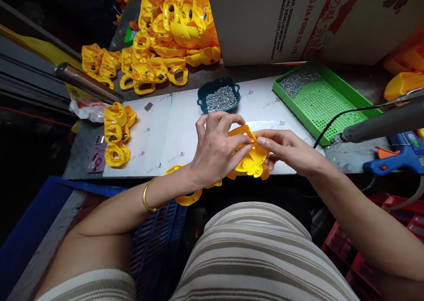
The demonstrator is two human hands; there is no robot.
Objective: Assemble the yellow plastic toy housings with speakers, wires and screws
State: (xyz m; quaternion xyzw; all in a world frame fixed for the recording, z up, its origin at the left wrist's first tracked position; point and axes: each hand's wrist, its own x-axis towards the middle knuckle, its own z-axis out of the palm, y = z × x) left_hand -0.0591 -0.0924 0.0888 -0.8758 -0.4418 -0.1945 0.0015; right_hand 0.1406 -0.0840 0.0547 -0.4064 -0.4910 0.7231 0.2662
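Note:
A yellow plastic shell half point(253, 159) is held over the front edge of the white-covered worktop, its inner side with small posts facing up. My right hand point(285, 148) grips its right side between thumb and fingers. My left hand point(220, 148) reaches over it from the left, thumb and index finger pinched together at its upper part; whatever is between those fingertips is too small to make out. Under my left wrist lies another yellow part with a ring-shaped handle point(188, 198). Just beyond my hands stands a dark teal dish point(202, 93) with small silvery metal pieces point(221, 98).
A green perforated tray point(334, 111) holds more metal pieces point(300, 80). Yellow shells point(185, 31) are piled at the back left, and a few point(117, 133) sit at left. A carton point(298, 22) stands behind. A blue glue gun point(394, 157) and a metal pole point(384, 122) are at right.

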